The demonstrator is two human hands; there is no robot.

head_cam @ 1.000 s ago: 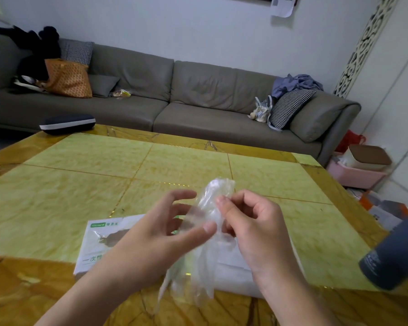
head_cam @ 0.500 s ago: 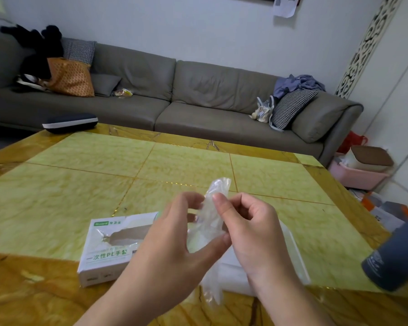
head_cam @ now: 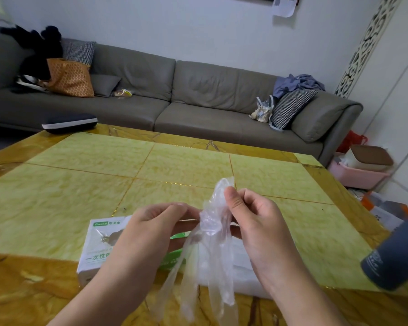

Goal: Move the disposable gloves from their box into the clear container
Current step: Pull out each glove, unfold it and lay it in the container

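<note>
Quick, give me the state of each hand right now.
Left hand: fingers pinch the thin clear crumpled plastic glove.
Right hand: thumb and fingers pinch the same glove near its top.

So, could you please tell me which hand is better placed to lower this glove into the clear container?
Probably the right hand: it pinches the glove near its top, directly above the clear container; the left hand is over the box.
</note>
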